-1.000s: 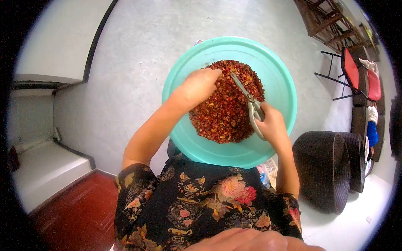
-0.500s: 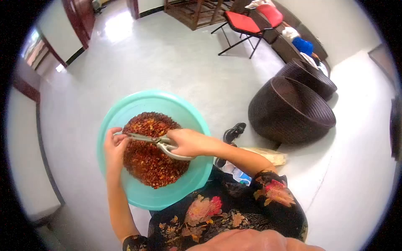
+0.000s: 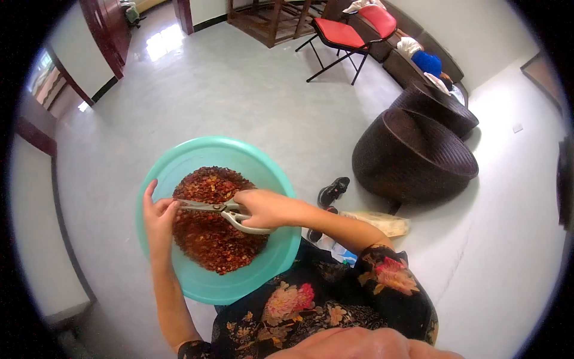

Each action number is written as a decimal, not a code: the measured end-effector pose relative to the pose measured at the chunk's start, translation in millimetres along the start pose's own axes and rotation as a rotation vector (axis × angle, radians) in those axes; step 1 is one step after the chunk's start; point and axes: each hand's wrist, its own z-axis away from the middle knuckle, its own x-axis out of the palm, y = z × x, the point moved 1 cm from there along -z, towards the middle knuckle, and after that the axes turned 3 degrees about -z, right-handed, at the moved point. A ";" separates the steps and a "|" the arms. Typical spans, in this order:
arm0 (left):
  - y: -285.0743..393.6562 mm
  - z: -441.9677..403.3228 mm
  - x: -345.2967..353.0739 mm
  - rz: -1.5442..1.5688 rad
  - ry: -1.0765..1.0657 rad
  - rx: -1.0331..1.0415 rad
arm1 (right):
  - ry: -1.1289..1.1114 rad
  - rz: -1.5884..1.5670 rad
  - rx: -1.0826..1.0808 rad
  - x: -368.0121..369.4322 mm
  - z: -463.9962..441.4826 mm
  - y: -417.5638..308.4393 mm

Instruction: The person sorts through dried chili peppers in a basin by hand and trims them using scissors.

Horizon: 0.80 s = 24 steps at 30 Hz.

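Note:
A wide turquoise basin (image 3: pixel 203 287) holds a heap of chopped dark red and orange pieces (image 3: pixel 218 245). My right hand (image 3: pixel 260 209) is wrapped round the pale handles of a pair of scissors (image 3: pixel 216 207), over the heap. The blades point left and reach the fingertips of my left hand (image 3: pixel 160 221). Thumb and a finger of that hand are pressed together at the blade tips, with another finger raised; whatever they pinch is too small to make out.
Two dark woven chairs (image 3: pixel 412 161) stand at the right. Behind are a red folding chair (image 3: pixel 344 33), a sofa (image 3: pixel 406 66) with clothes, and a wooden frame (image 3: pixel 272 24). A black shoe (image 3: pixel 333 191) and a plastic bag (image 3: pixel 379 223) lie right of the basin.
The view has swung toward the room, so the basin shows lower and further left. My left hand has come from the heap's top to the basin's left side, at the blade tips.

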 end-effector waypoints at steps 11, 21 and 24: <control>-24.9 -12.4 -13.1 0.311 0.006 -0.081 | 0.079 -0.011 -0.062 0.4 1.6 -0.7; -41.4 -14.4 -15.4 0.444 -0.034 -0.194 | 0.116 0.004 -0.082 0.7 1.9 -1.0; -37.1 -13.2 -13.2 0.454 -0.063 -0.201 | 0.117 -0.003 -0.068 0.5 1.6 -0.1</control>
